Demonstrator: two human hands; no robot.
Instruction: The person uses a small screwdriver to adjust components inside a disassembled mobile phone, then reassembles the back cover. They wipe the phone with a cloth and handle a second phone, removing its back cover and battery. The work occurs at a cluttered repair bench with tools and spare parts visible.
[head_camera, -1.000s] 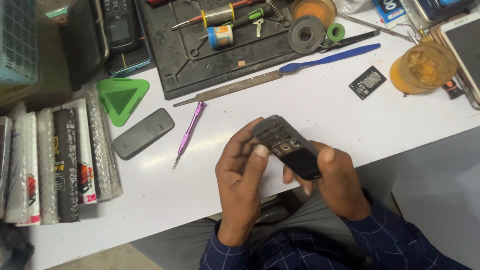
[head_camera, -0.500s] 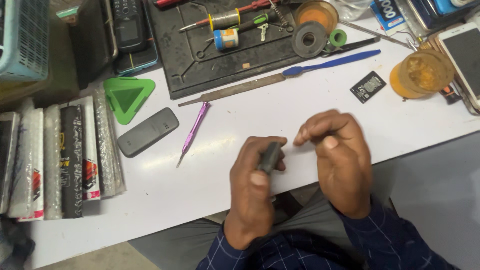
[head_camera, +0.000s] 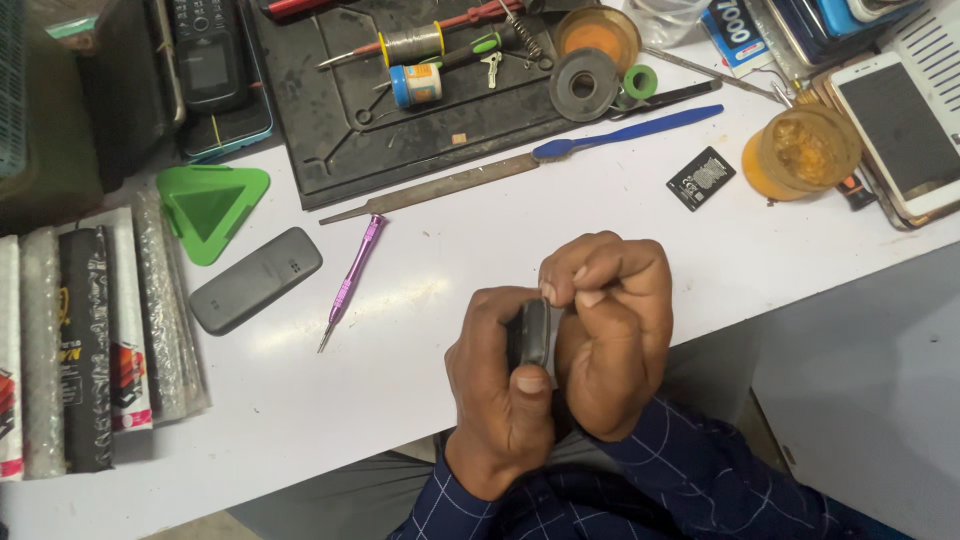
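Your left hand (head_camera: 500, 385) grips a small dark phone (head_camera: 530, 333) edge-on, fingers curled around its back, thumb pressed on the near edge. Your right hand (head_camera: 610, 335) is right against it, fingers bunched and pinching at the phone's top edge; whether they hold any small part, can't tell. Both hands sit over the near edge of the white tabletop (head_camera: 450, 250), just above your lap.

On the tabletop to the left of the hands: a purple screwdriver (head_camera: 348, 280) lying slanted, a grey phone back cover (head_camera: 255, 279), a green triangular pick (head_camera: 208, 208). Far left, a row of bubble-wrapped packages (head_camera: 85, 340).

Behind, a black work mat (head_camera: 330, 130) with a solder spool (head_camera: 413, 43) and a blue-and-orange spool (head_camera: 416, 84). A metal file (head_camera: 440, 188) lies along the mat's front edge, and a blue toothbrush (head_camera: 625, 132) sits by it. To the right: a small black battery (head_camera: 701, 178), an amber jar (head_camera: 800, 152), a white smartphone (head_camera: 900, 125) at the edge.
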